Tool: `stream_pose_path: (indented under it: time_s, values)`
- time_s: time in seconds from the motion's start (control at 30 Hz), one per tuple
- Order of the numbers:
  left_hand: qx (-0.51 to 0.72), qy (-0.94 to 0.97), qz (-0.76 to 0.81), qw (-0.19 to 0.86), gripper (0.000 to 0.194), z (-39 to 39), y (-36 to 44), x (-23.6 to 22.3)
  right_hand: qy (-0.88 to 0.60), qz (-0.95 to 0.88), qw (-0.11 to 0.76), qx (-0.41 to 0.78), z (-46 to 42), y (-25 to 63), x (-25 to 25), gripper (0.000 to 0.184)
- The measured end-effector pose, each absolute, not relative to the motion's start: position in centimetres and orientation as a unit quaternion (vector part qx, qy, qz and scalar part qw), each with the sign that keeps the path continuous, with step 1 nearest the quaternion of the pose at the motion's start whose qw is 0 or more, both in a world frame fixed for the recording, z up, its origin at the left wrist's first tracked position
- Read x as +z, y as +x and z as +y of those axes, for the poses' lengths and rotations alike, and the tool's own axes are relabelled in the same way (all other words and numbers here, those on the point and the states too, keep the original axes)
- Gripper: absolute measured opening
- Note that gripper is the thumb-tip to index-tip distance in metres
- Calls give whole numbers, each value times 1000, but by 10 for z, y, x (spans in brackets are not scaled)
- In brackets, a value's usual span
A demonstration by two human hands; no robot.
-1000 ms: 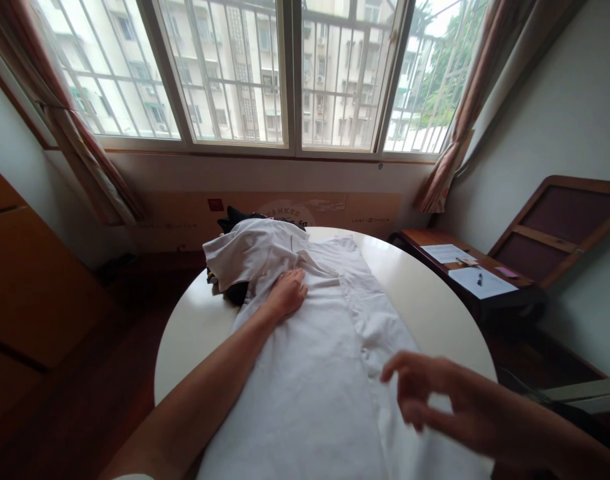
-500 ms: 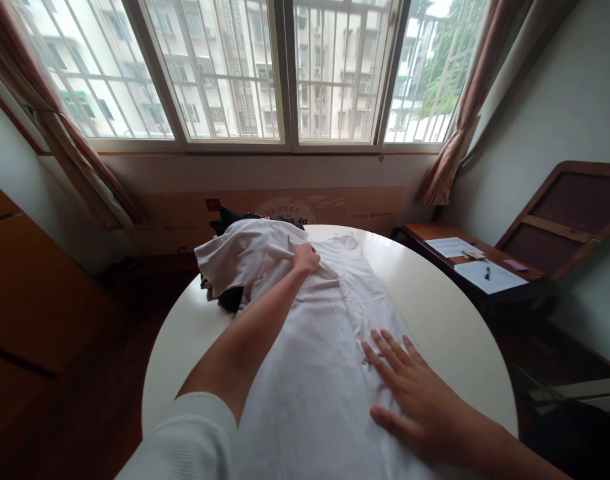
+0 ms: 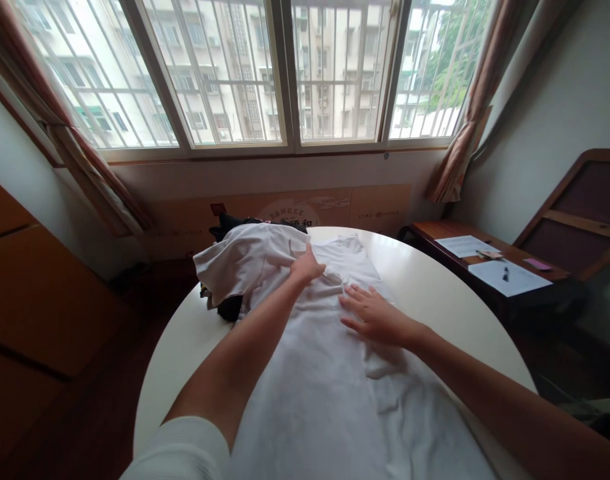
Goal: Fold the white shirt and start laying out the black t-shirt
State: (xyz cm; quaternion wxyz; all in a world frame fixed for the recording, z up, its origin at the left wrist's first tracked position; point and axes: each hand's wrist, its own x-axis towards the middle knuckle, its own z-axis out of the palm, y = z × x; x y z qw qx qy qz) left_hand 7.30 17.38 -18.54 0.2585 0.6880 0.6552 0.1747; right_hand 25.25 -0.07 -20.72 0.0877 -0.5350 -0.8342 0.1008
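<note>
Clock read from the wearer's seat, 12 toward the window. White cotton-like garment (image 3: 325, 393) lay lengthwise on the round glossy white table (image 3: 179, 353), running from 12 down to the near edge at 6, creased around the middle of its upper part. Its short sleeve (image 3: 225, 267) draped over a bunched black cloth pile (image 3: 231, 309) at 11. Left hand (image 3: 307, 265) was on the garment's upper part, just off 12, partly curled, thumb out toward 3; couldn't tell if it had fabric pinched. Right hand (image 3: 372, 317) was lower, at the left hand's 4, palm down, open, fingers slightly spread, over the garment near its 3-side strip of folds; no grip on anything. Bare table surface showed on both sides of the garment. Beyond the rim at 2: low reddish-brown wooden side table (image 3: 437, 231) with two white paper sheets (image 3: 509, 279), small dark pen-like item (image 3: 505, 273) on the nearer sheet, pink slip (image 3: 537, 265) beside it. Flat tan printed cardboard (image 3: 379, 205) stood under the window at 12.
</note>
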Motion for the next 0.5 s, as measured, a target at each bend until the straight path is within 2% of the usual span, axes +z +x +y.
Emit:
stream_pose_path:
  time_s: [0.1, 0.17, 0.33, 0.5]
  values:
    - [129, 681, 658, 295, 40, 190, 68, -179, -483, -857, 122, 135, -4, 243, -217, 63]
    - [127, 679, 653, 311, 24, 200, 62, -174, -453, -864, 152, 160, -10, 242, -221, 65]
    - [154, 717, 630, 254, 15, 211, 35, -157, -502, -832, 192, 137, -2, 256, -224, 70]
    - [106, 738, 656, 121, 4, 217, 26, -140, -566, -805, 154, 84, 20, 274, -225, 68]
